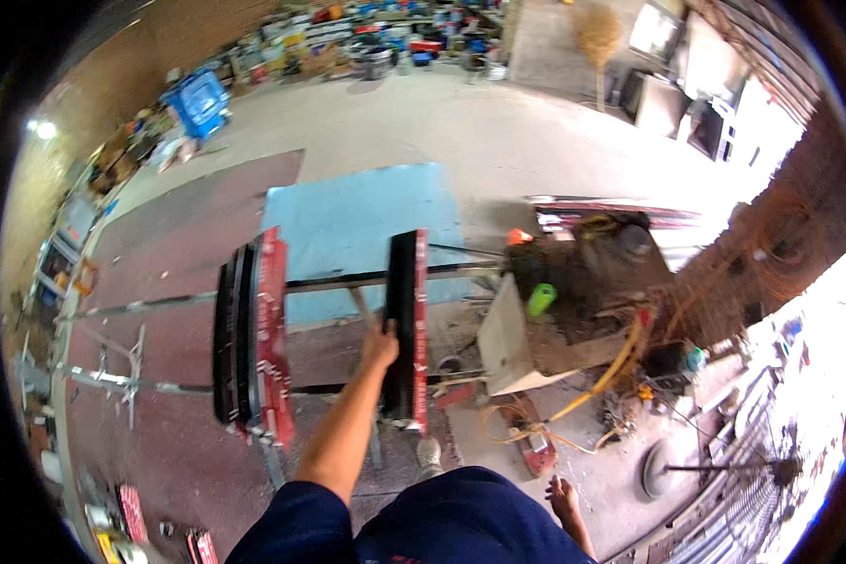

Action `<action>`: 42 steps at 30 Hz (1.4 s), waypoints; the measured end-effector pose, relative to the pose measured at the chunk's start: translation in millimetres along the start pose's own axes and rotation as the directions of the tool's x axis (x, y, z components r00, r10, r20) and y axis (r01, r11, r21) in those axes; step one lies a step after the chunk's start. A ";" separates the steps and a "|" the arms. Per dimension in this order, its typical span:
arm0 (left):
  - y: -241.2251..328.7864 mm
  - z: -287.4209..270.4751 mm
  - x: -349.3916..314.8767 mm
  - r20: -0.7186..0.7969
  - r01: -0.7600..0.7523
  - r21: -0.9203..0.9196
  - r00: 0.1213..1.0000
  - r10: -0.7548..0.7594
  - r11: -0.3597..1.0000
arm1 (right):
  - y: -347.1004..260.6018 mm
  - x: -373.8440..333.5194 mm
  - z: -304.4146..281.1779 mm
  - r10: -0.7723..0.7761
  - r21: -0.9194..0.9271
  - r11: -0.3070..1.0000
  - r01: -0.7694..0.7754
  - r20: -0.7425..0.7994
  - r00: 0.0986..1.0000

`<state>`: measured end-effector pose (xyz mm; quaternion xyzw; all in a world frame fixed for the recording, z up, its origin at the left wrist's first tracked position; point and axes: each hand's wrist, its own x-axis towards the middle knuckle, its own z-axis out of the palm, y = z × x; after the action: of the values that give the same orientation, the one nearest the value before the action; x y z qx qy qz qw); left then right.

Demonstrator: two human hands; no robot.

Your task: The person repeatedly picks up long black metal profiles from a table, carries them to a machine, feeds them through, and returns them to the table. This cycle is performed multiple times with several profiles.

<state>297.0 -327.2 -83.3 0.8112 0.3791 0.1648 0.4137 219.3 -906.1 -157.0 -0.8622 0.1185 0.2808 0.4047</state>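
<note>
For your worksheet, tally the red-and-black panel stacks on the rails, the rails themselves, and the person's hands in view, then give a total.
Red-and-black panel stacks: 2, the left stack and right stack
Long metal rails: 2
Hands: 2, left hand and right hand
Total: 6

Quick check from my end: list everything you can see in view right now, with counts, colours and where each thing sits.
Black-and-red panel: one, upright across the bars, left hand on it.
Stack of like panels: one stack, black and red, on the bars to the left.
Metal bars: two, dark, running left to right.
Blue sheet: one, flat on the floor behind the bars.
Green bottle: one, on the cluttered stand at right.
Yellow hose: one, trailing over the floor at right.
Blue crate: one, by the far wall.
Fan guard: one, grey, lower right.
Left hand: on the panel's edge.
Right hand: hanging free, fingers loose.
</note>
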 end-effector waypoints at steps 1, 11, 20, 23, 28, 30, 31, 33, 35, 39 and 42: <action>10.7 -7.2 0.2 0.072 0.094 0.009 0.993 -0.094 0.996 | -3.2 0.8 6.0 0.019 -0.011 1.000 -0.019 0.031 0.999; 41.8 -246.7 -1.8 -0.375 -0.287 0.068 0.880 0.291 0.956 | 8.5 19.5 16.8 -0.091 -0.378 0.918 0.121 0.098 0.991; -208.6 -352.7 18.3 -0.474 0.483 0.379 0.834 -0.283 0.790 | -16.0 57.0 -9.2 -0.320 -0.607 0.510 0.609 0.523 0.790; -230.8 -344.2 23.5 -0.534 0.420 0.455 0.835 -0.137 0.786 | -13.1 67.7 -6.2 -0.171 -0.615 0.694 0.374 0.364 0.916; -230.3 -362.8 25.6 -0.545 0.329 0.528 0.839 0.015 0.783 | 0.1 69.1 -7.0 -0.196 -0.476 0.810 0.342 0.329 0.924; -232.3 -385.7 24.3 -0.564 0.336 0.528 0.825 0.026 0.780 | 7.8 73.2 -2.5 -0.257 -0.439 0.801 0.407 0.362 0.896; -228.7 -398.4 25.6 -0.567 0.355 0.504 0.824 -0.009 0.787 | 3.6 76.7 -1.5 -0.211 -0.666 0.553 0.501 0.470 0.857; -221.1 -421.4 22.4 -0.565 0.302 0.491 0.825 0.035 0.817 | 3.2 72.4 6.7 -0.394 -0.623 0.416 0.663 0.534 0.748; -205.4 -436.2 17.6 -0.559 0.251 0.454 0.827 0.054 0.855 | -6.3 59.2 16.3 -0.261 -0.586 0.701 0.407 0.321 0.910; -145.8 -435.7 -4.5 -0.453 -0.061 0.388 0.856 0.248 0.920 | -117.6 8.5 23.2 -0.362 -0.484 0.732 0.479 0.318 0.876; -39.5 -403.0 -33.1 -0.268 -0.197 0.368 0.914 0.306 0.909 | -137.8 25.1 14.3 -0.644 -0.515 0.392 0.763 0.438 0.627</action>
<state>22.2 -117.3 130.0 0.8743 0.3542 0.2798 0.1787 293.7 -805.9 -91.9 -0.8851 -0.4001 0.1756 0.1605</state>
